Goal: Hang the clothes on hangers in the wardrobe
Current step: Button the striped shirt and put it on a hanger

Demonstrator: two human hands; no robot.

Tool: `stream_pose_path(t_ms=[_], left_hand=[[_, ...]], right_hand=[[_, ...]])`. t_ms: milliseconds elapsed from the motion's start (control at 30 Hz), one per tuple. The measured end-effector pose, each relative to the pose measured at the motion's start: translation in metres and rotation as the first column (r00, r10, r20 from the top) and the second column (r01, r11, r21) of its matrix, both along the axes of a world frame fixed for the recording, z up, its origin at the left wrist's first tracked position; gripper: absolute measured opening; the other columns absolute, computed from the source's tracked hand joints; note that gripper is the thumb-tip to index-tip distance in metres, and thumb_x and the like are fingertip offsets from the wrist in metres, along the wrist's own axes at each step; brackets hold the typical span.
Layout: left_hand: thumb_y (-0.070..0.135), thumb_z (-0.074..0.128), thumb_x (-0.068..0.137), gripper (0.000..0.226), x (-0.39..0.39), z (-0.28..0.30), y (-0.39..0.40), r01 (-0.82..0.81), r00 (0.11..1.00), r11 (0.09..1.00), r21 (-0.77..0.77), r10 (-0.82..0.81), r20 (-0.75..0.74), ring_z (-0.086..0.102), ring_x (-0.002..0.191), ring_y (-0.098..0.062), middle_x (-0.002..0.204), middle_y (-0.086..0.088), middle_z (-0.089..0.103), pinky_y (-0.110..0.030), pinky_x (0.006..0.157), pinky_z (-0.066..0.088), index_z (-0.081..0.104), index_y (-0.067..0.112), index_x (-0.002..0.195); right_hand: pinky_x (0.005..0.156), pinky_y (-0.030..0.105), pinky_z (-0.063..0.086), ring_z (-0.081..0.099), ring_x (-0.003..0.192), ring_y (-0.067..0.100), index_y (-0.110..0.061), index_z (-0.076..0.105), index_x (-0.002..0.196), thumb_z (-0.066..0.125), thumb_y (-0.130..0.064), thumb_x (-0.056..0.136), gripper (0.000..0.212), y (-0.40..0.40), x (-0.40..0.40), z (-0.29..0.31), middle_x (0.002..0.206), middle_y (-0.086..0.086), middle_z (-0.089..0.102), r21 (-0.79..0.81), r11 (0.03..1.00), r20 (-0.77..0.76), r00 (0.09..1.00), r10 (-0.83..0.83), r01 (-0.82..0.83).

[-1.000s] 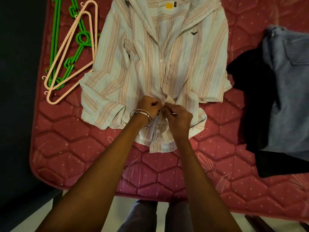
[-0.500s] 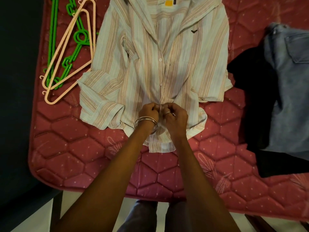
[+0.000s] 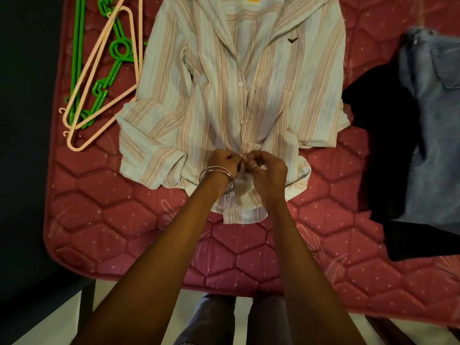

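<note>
A striped pink-and-white shirt (image 3: 224,90) lies flat, front up, on a quilted pink mattress (image 3: 124,220). My left hand (image 3: 222,161), with bangles at the wrist, and my right hand (image 3: 267,170) meet at the lower part of the button placket. Both pinch the fabric there, fingers curled tight. The button between them is hidden by my fingers. Two peach hangers (image 3: 104,78) lie on green hangers (image 3: 117,48) at the mattress's upper left.
A blue denim garment (image 3: 433,125) and a black garment (image 3: 388,155) lie at the right of the mattress. The mattress's near edge runs just in front of my legs (image 3: 231,319). Dark floor lies to the left.
Both hands stay at the lower placket and have shifted only slightly, fingers working the fabric. The shirt itself has not moved.
</note>
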State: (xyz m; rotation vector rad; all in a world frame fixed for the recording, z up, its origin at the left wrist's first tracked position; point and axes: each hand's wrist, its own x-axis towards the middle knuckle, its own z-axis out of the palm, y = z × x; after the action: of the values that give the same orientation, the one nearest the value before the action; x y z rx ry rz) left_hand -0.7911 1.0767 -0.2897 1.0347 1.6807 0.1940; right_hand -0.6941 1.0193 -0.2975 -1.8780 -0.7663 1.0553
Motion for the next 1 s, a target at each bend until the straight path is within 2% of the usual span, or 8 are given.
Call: stream_pose_path(t_ms=[267, 333, 433, 500, 667, 833, 933, 1000], left_hand=[[0.016, 0.053, 0.095, 0.02, -0.004, -0.003, -0.002, 0.368, 0.923, 0.897, 0.246, -0.321, -0.211, 0.063, 0.094, -0.03, 0.1, -0.015, 0.067, -0.035, 0.079, 0.047, 0.062, 0.002, 0.105], [0.017, 0.067, 0.086, 0.022, -0.015, -0.009, -0.001, 0.286, 0.956, 0.912, 0.295, -0.248, -0.159, 0.064, 0.087, -0.022, 0.094, -0.009, 0.068, -0.034, 0.077, 0.05, 0.061, 0.007, 0.105], [0.013, 0.072, 0.076, 0.032, -0.039, -0.016, 0.001, 0.33, 0.933, 0.839, 0.433, -0.22, -0.284, 0.061, 0.09, -0.029, 0.095, -0.009, 0.065, -0.043, 0.077, 0.05, 0.062, 0.009, 0.106], [0.021, 0.076, 0.072, 0.044, -0.062, -0.019, 0.001, 0.568, 0.812, 0.732, 0.376, -0.424, -0.402, 0.054, 0.106, -0.033, 0.111, -0.008, 0.062, -0.044, 0.085, 0.043, 0.063, 0.013, 0.114], [0.048, 0.083, 0.053, 0.107, -0.117, -0.029, -0.03, 0.959, 0.234, 0.282, 0.008, -0.777, -0.584, 0.025, 0.139, -0.027, 0.156, 0.003, 0.022, -0.057, 0.107, 0.024, 0.03, 0.036, 0.146], [-0.008, 0.077, 0.058, 0.044, -0.105, -0.031, -0.032, 0.803, 0.571, 0.484, 0.347, -0.459, -0.681, 0.062, 0.061, -0.032, 0.077, -0.017, 0.063, -0.038, 0.049, 0.052, 0.07, 0.007, 0.098], [-0.008, 0.059, 0.073, 0.024, -0.098, -0.01, -0.022, 0.401, 0.866, 0.761, 0.509, -0.134, -0.482, 0.061, 0.066, -0.037, 0.075, -0.023, 0.062, -0.04, 0.052, 0.046, 0.065, -0.001, 0.095], [-0.007, 0.049, 0.077, 0.027, -0.098, 0.008, -0.024, 0.205, 0.917, 0.748, 0.632, 0.078, -0.39, 0.059, 0.066, -0.034, 0.074, -0.022, 0.061, -0.036, 0.054, 0.039, 0.062, -0.001, 0.1]], right_hand=[[0.053, 0.025, 0.039, 0.046, 0.057, 0.014, -0.002, 0.06, 0.079, 0.045, 0.002, 0.092, 0.021, 0.01, 0.007, 0.006, 0.065, 0.007, 0.05, -0.105, 0.993, -0.559, 0.829, -0.007, -0.062], [0.053, 0.026, 0.041, 0.049, 0.058, 0.015, -0.004, 0.059, 0.084, 0.039, 0.003, 0.094, 0.024, 0.013, 0.009, 0.003, 0.067, 0.008, 0.054, -0.143, 0.987, -0.481, 0.877, -0.004, -0.074], [0.07, 0.027, 0.047, 0.06, 0.079, 0.026, -0.004, 0.062, 0.098, 0.04, 0.01, 0.076, 0.035, -0.001, 0.023, -0.005, 0.088, 0.016, 0.065, -0.082, 0.995, 0.082, 0.994, 0.066, -0.06], [0.092, 0.035, 0.043, 0.057, 0.102, 0.034, -0.001, 0.06, 0.113, 0.052, 0.018, 0.067, 0.051, -0.018, 0.047, -0.014, 0.11, 0.017, 0.062, -0.191, 0.973, 0.425, 0.882, 0.203, -0.132], [0.11, 0.051, 0.021, 0.025, 0.134, 0.029, -0.031, 0.028, 0.146, 0.06, 0.002, 0.079, 0.081, -0.054, 0.063, -0.02, 0.153, -0.003, 0.021, -0.643, 0.708, 0.432, 0.625, 0.65, -0.292], [0.109, 0.052, 0.028, 0.049, 0.117, 0.034, -0.016, 0.059, 0.122, 0.056, -0.007, 0.075, 0.048, -0.062, 0.073, -0.032, 0.127, 0.009, 0.055, -0.459, 0.86, 0.589, 0.648, 0.483, -0.223], [0.071, 0.034, 0.046, 0.057, 0.075, 0.021, 0.002, 0.059, 0.101, 0.039, -0.012, 0.076, 0.035, -0.052, 0.082, -0.008, 0.085, 0.01, 0.062, -0.09, 0.99, 0.371, 0.926, -0.067, 0.107], [0.061, 0.022, 0.04, 0.047, 0.066, 0.009, 0.005, 0.055, 0.097, 0.037, -0.006, 0.078, 0.028, -0.046, 0.082, 0.018, 0.079, 0.006, 0.055, 0.089, 0.973, 0.296, 0.927, -0.231, 0.214]])
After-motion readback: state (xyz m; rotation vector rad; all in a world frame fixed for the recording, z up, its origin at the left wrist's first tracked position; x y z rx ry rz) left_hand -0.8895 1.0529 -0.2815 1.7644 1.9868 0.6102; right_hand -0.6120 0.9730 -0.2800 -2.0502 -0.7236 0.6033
